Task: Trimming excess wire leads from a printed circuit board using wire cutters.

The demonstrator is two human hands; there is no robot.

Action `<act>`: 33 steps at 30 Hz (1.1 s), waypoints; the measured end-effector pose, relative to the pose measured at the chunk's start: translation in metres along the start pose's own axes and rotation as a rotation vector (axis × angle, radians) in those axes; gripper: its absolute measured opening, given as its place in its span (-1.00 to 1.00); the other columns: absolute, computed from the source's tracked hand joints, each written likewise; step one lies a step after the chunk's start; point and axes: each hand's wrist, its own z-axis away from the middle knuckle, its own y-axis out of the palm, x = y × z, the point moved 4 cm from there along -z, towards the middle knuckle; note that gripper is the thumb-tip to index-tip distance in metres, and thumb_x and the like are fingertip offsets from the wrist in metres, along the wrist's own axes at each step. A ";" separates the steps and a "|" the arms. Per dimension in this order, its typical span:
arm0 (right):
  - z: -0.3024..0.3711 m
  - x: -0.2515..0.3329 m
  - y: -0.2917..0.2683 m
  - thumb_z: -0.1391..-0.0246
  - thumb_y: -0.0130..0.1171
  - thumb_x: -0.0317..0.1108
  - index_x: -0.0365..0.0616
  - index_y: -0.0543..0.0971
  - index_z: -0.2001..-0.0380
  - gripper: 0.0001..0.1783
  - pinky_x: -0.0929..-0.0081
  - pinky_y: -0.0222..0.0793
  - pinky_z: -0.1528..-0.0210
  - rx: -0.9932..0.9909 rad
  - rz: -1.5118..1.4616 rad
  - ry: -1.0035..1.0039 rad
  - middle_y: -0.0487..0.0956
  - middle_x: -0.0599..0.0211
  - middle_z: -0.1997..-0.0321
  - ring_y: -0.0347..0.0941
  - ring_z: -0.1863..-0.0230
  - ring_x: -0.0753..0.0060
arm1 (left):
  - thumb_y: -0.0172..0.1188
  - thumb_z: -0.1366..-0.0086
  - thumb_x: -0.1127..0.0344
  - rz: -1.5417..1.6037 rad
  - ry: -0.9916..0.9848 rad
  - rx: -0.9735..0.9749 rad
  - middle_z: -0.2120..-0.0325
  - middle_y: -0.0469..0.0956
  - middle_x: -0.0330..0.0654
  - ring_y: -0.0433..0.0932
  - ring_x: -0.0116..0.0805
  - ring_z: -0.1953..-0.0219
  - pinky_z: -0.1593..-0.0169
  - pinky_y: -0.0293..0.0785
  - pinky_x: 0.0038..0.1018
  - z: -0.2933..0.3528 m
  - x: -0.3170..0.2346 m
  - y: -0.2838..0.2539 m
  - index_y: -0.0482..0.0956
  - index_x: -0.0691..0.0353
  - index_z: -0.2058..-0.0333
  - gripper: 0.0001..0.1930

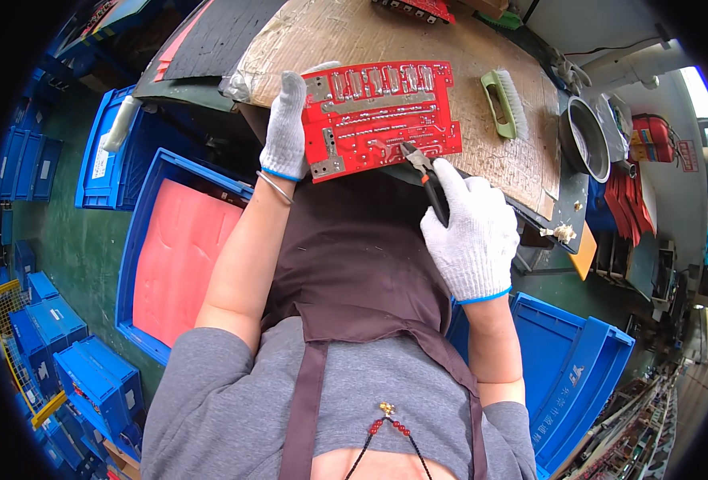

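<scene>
A red circuit board (382, 120) with silvery solder tracks and pads is held up over the near edge of the cardboard-topped bench. My left hand (288, 128), in a white knit glove, grips its left edge, thumb upright at the side and the other fingers mostly hidden behind it. In my gloved right hand (474, 232) is a pair of cutting pliers (430, 188) with black and orange handles. The jaws of the pliers lie against the lower middle of the board's soldered face. Whether the jaws are closed on a lead is too small to tell.
On the cardboard bench top (330, 36) lies a green-handled brush (504, 104) with white bristles. A round metal bowl (584, 140) stands at the right edge. Another red board (418, 8) sits at the back. Blue crates (154, 240) flank me, the left one holding a pink sheet (182, 264).
</scene>
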 end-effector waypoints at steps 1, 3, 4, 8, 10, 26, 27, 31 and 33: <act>-0.001 0.004 -0.001 -0.02 0.37 -0.24 0.09 0.61 -0.24 -0.36 0.08 0.49 0.03 -0.016 0.024 -0.031 0.58 0.19 0.18 0.57 0.10 0.05 | 0.03 -0.40 -0.54 0.025 0.001 0.002 -0.14 0.63 0.08 0.71 -0.15 -0.10 -0.14 0.72 -0.16 0.000 0.000 -0.001 0.44 0.41 -0.32 0.00; -0.002 0.008 0.000 -0.02 0.37 -0.23 0.09 0.61 -0.24 -0.36 0.07 0.50 0.04 0.013 0.026 -0.063 0.59 0.18 0.17 0.58 0.11 0.05 | 0.01 -0.40 -0.54 0.005 0.002 0.006 -0.14 0.62 0.08 0.70 -0.14 -0.10 -0.14 0.72 -0.16 0.001 -0.001 -0.002 0.44 0.41 -0.32 0.00; -0.002 0.006 0.000 -0.01 0.37 -0.23 0.10 0.61 -0.24 -0.36 0.07 0.51 0.04 0.012 0.012 -0.047 0.59 0.18 0.16 0.58 0.10 0.04 | 0.00 -0.41 -0.54 -0.016 0.002 0.011 -0.15 0.62 0.09 0.70 -0.14 -0.11 -0.14 0.72 -0.16 0.002 -0.003 -0.002 0.44 0.41 -0.32 0.00; -0.002 -0.009 -0.005 0.00 0.38 -0.26 0.10 0.63 -0.23 -0.37 0.09 0.52 0.00 0.024 0.022 0.056 0.60 0.18 0.18 0.59 0.08 0.02 | -0.08 -0.41 -0.58 0.079 -0.027 0.006 -0.17 0.60 0.12 0.66 -0.08 -0.16 -0.24 0.64 -0.08 0.002 -0.001 0.009 0.43 0.40 -0.33 0.03; -0.001 -0.007 -0.006 0.00 0.39 -0.26 0.09 0.63 -0.23 -0.37 0.09 0.52 0.00 0.015 0.043 0.038 0.60 0.18 0.19 0.59 0.09 0.02 | -0.12 -0.39 -0.63 0.124 -0.057 0.002 -0.22 0.56 0.13 0.63 -0.02 -0.20 -0.25 0.63 -0.04 0.003 -0.003 0.012 0.39 0.40 -0.36 0.08; -0.004 0.002 0.008 -0.01 0.41 -0.35 0.01 0.60 -0.28 -0.32 0.19 0.54 -0.06 -0.042 -0.306 -0.063 0.64 0.13 0.10 0.61 0.06 0.07 | -0.21 -0.52 -0.51 0.120 -0.076 -0.016 -0.22 0.57 0.10 0.63 -0.02 -0.20 -0.24 0.64 -0.06 0.011 -0.007 0.012 0.41 0.35 -0.37 -0.05; -0.005 -0.003 0.008 -0.02 0.41 -0.38 -0.01 0.60 -0.28 -0.33 0.25 0.56 -0.02 -0.078 -0.387 -0.027 0.64 0.14 0.12 0.62 0.11 0.13 | -0.21 -0.52 -0.51 0.124 -0.090 -0.013 -0.22 0.57 0.10 0.63 -0.02 -0.20 -0.24 0.64 -0.06 0.012 -0.009 0.015 0.41 0.35 -0.37 -0.05; 0.003 -0.030 0.012 -0.05 0.42 -0.38 0.00 0.56 -0.33 -0.30 0.34 0.58 0.08 -0.104 -0.544 0.254 0.65 0.21 0.13 0.60 0.25 0.27 | -0.15 -0.58 -0.39 0.125 -0.097 -0.077 -0.18 0.60 0.09 0.66 -0.03 -0.16 -0.23 0.64 -0.06 0.006 -0.007 0.016 0.43 0.34 -0.35 -0.16; 0.013 -0.042 0.022 -0.05 0.43 -0.37 -0.02 0.56 -0.35 -0.28 0.44 0.55 0.12 -0.124 -0.701 0.339 0.63 0.27 0.17 0.50 0.32 0.43 | -0.14 -0.58 -0.38 0.125 -0.088 -0.081 -0.19 0.60 0.09 0.65 -0.02 -0.17 -0.25 0.63 -0.06 0.003 -0.007 0.016 0.42 0.34 -0.36 -0.17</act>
